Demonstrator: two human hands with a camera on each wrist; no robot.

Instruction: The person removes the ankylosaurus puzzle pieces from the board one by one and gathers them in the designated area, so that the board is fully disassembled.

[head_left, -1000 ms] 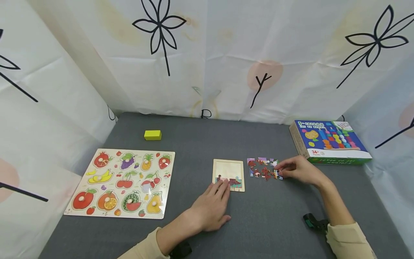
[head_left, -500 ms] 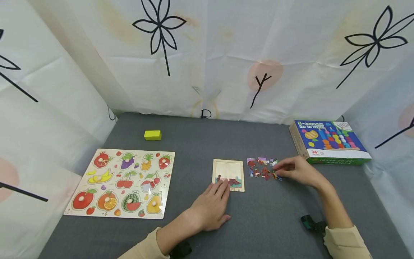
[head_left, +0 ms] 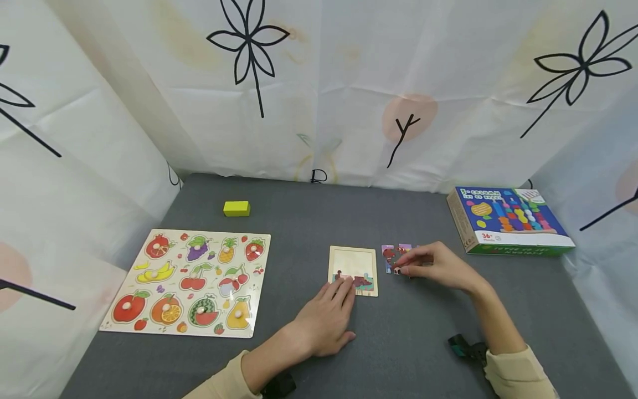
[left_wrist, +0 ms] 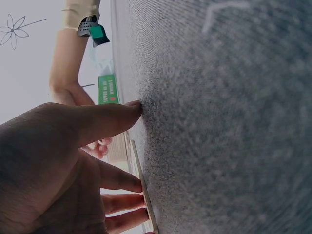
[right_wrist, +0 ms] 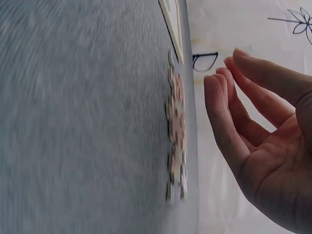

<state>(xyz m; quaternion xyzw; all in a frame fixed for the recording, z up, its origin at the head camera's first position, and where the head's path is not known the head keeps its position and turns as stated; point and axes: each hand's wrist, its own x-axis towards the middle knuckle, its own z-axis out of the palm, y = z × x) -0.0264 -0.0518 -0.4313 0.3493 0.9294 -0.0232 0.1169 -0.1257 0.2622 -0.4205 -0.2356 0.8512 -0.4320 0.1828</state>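
The left hand (head_left: 326, 321) lies flat, its fingers (head_left: 341, 291) extended close together, tips resting on the near part of the frame (head_left: 352, 259). The frame sits on the desk (head_left: 299, 221); fitted pieces (head_left: 366, 282) show along its near side, partly hidden by that hand, and bare wood shows beyond.

The right hand (head_left: 443, 269) is held above the loose pieces (head_left: 389, 252), just right of the frame. Its fingers (right_wrist: 219, 109) are bent, the thumb near the fingertips, with nothing visible pinched. In the head view it covers part of the group.

A fruit board (head_left: 173, 284) lies left of the frame, a yellow block (head_left: 236, 209) behind it. A box (head_left: 508, 216) stands at far right, before a white curtain (head_left: 349, 72).
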